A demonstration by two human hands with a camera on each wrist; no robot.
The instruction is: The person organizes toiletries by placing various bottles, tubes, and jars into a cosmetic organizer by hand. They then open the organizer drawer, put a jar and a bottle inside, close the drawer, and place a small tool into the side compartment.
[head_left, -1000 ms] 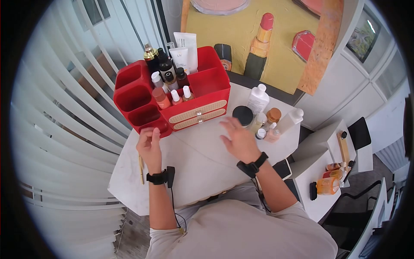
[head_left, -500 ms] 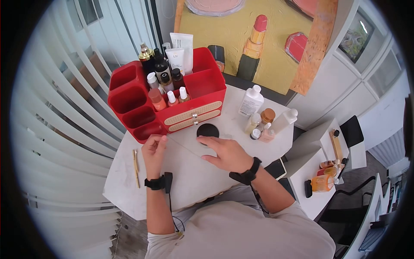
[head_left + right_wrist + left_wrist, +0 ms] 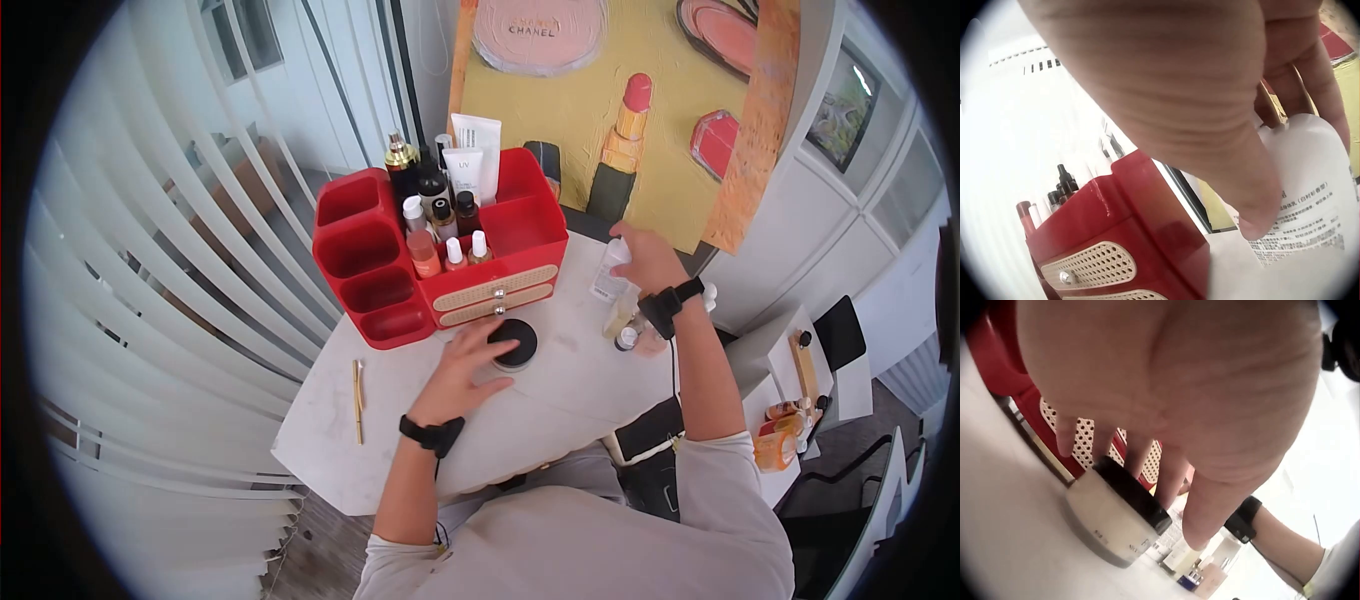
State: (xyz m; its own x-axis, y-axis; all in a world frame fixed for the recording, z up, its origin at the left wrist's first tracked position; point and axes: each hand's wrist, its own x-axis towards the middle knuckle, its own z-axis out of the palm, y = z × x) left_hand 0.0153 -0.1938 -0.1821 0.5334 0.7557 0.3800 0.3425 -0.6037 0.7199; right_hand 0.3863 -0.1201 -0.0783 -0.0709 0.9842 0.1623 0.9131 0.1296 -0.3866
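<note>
My right grip (image 3: 652, 262) now clasps the white body-lotion bottle (image 3: 606, 285), leaving the black-lidded jar (image 3: 523, 337) to my unclenched, spread left grip (image 3: 453, 375).

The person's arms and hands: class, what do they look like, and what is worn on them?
The left hand and right hand are bare, without gloves. Each wrist carries a black strap with a black, boxy device. A thin dark cable runs from each device towards the elbow. The short, loose sleeves are pale greyish-beige.
</note>
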